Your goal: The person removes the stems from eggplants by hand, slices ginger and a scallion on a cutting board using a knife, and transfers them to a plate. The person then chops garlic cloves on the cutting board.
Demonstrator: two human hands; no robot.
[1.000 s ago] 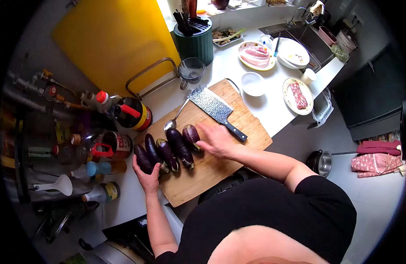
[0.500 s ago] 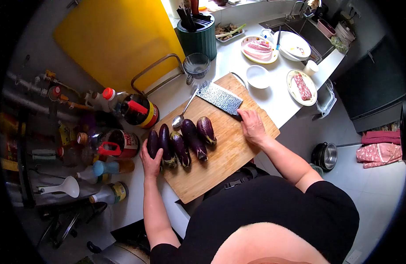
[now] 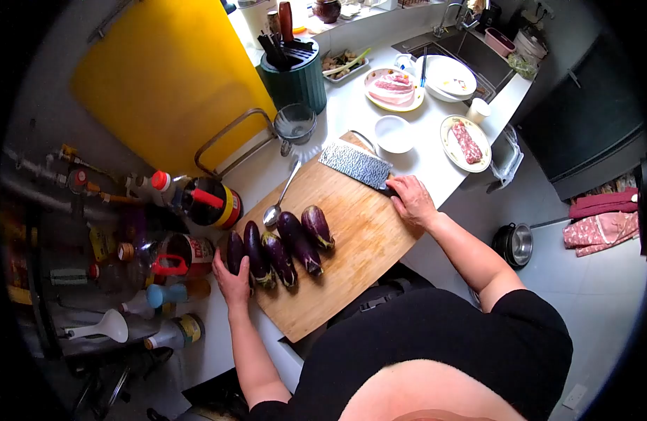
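Observation:
Several dark purple eggplants point(image 3: 299, 242) lie side by side on the left half of a wooden cutting board point(image 3: 362, 245). My left hand point(image 3: 232, 279) is closed around the lower part of the leftmost eggplant point(image 3: 235, 251), thumb on its right side and fingers on its left. At the right edge of the board, my right hand point(image 3: 413, 200) is closed at the handle end of a cleaver point(image 3: 356, 164). Its hammered blade lies across the upper part of the board, and the handle is hidden by the hand. A metal spoon point(image 3: 271, 214) rests by the board's upper left edge.
Beyond the board stand a glass cup point(image 3: 295, 124), a green knife block point(image 3: 293, 81), a white bowl point(image 3: 393, 135), and plates of meat point(image 3: 394, 90) and sausage-like meat point(image 3: 467, 143). Sauce bottles point(image 3: 211, 203) crowd the left side. A sink point(image 3: 471, 59) is at the back right.
The whole view has shifted a little. My right hand and the cleaver have moved slightly right relative to the board. My left hand stays at the leftmost eggplant.

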